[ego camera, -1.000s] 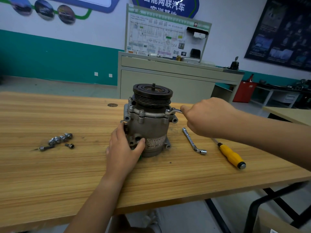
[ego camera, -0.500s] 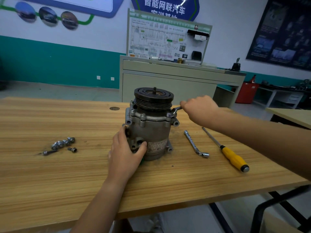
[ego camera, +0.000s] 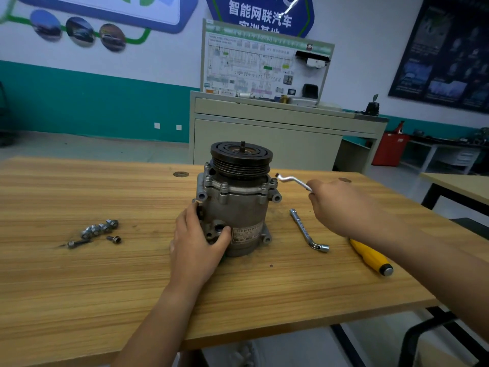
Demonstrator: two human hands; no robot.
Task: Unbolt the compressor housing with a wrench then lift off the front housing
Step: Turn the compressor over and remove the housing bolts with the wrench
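Note:
A grey compressor (ego camera: 238, 207) stands upright on the wooden table (ego camera: 132, 287), its dark pulley (ego camera: 241, 154) on top. My left hand (ego camera: 197, 247) grips the lower left side of its body, thumb across the front. My right hand (ego camera: 341, 205) holds a bent silver wrench (ego camera: 292, 181) by the handle. The wrench head hangs in the air just right of the housing's top flange, apart from the bolt (ego camera: 274, 181) there.
A second L-shaped socket wrench (ego camera: 308, 231) lies right of the compressor. A yellow-handled screwdriver (ego camera: 370, 258) lies under my right forearm. Several loose bolts (ego camera: 98, 230) sit at the left. The table's front edge is near me; a cabinet (ego camera: 264, 133) stands behind.
My right hand has pulled the wrench off the housing bolt and drawn it right and slightly up. The left hand keeps its grip on the compressor.

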